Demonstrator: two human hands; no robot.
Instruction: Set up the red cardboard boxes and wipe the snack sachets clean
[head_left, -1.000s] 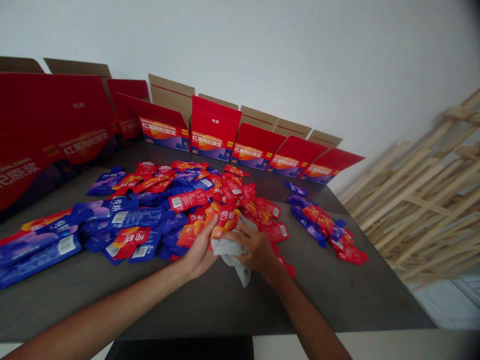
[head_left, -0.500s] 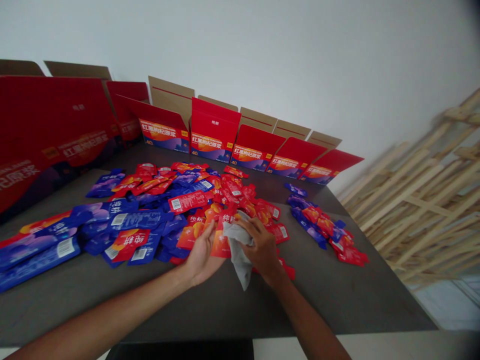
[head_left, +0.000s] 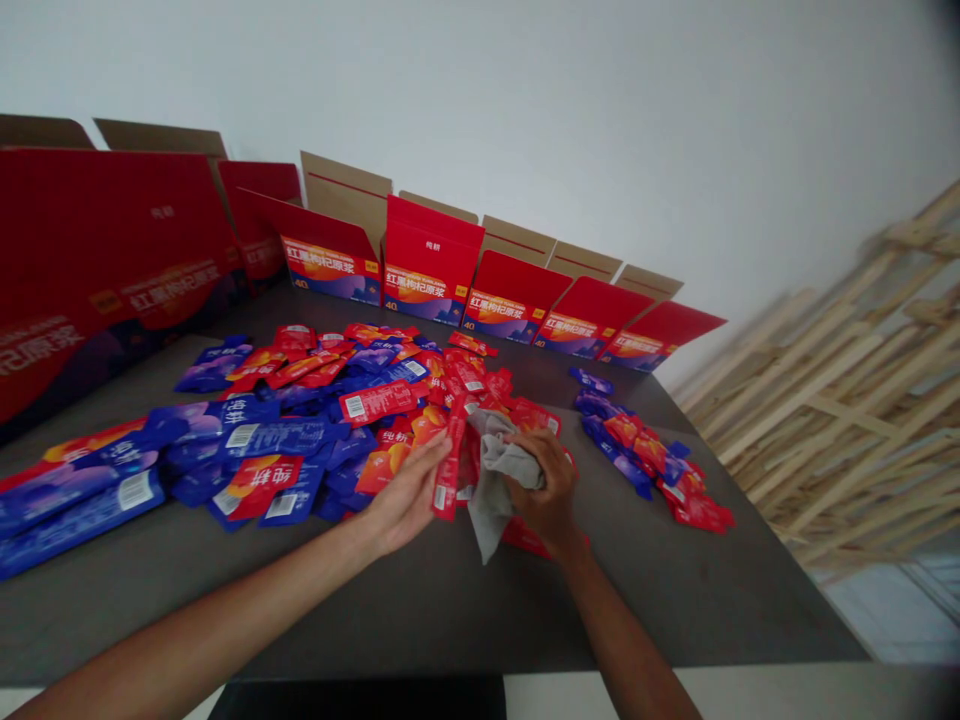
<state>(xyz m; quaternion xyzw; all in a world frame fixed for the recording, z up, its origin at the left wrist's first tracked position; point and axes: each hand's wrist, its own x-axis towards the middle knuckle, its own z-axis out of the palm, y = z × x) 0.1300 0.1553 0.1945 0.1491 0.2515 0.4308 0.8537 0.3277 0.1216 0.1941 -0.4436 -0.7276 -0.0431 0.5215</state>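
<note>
My left hand [head_left: 411, 497] is closed on a red pouch [head_left: 448, 470], held upright with its barcode side partly turned to me. Bunched in my right hand [head_left: 546, 487] is a grey cloth [head_left: 491, 490], one corner hanging down just right of the pouch. Cloth and pouch look slightly apart, though their upper parts are close. Behind and left of my hands spreads a heap of red and blue pouches [head_left: 375, 400]. A red pouch [head_left: 527, 538] lies on the table partly under my right hand.
Open red cartons [head_left: 427, 270] stand in a row along the wall, with larger red cartons [head_left: 112, 250] at the left. A smaller group of pouches [head_left: 649, 450] lies on the grey table [head_left: 667, 590] at the right. Wooden slats [head_left: 847, 400] stand beyond the table's right edge.
The pouch in my left hand has turned from its front face to its narrower, barcode side. My right hand has shifted right with the cloth, away from the pouch.
</note>
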